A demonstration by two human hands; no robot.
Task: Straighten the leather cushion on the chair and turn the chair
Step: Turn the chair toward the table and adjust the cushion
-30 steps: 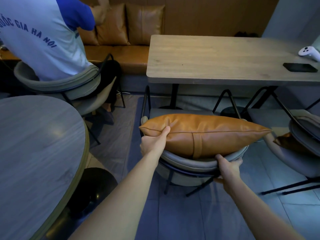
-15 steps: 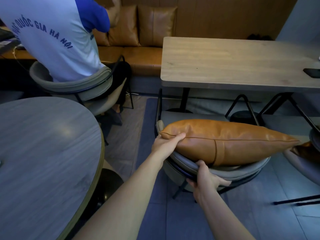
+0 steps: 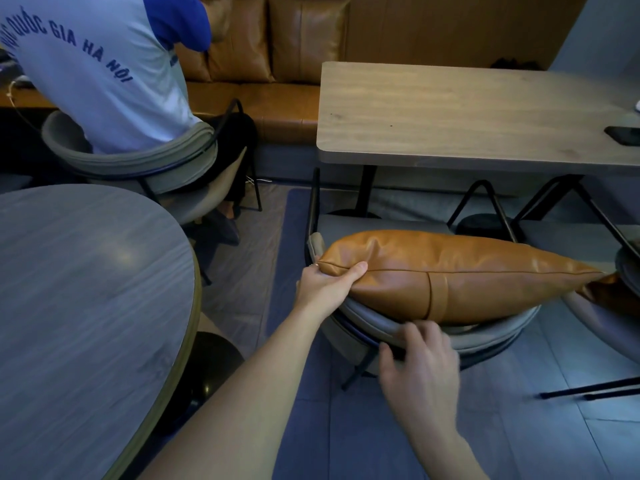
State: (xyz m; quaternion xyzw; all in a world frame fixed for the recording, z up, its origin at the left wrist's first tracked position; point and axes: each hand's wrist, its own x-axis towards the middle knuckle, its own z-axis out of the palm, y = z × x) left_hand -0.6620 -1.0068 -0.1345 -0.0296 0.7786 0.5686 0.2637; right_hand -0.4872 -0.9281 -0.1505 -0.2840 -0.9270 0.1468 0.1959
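A tan leather cushion (image 3: 467,271) lies lengthwise along the top of a grey padded chair's curved backrest (image 3: 491,336), just in front of me. My left hand (image 3: 325,285) pinches the cushion's left corner, thumb on top along the seam. Below the cushion's middle strap, my right hand (image 3: 422,372) is blurred and has its fingers spread; the fingertips touch the backrest rim without closing around it. The chair's seat is mostly hidden behind the cushion, and its black metal legs show below.
A round wooden table (image 3: 86,306) is close on my left. A rectangular table (image 3: 450,112) with a phone (image 3: 623,135) stands beyond the chair. A seated person (image 3: 97,81) occupies a chair at far left. Another chair (image 3: 609,327) stands at right.
My right hand slid left along the backrest, then loosened its grip and now has its fingers spread. My left hand has kept hold of the cushion's corner. The view has shifted left.
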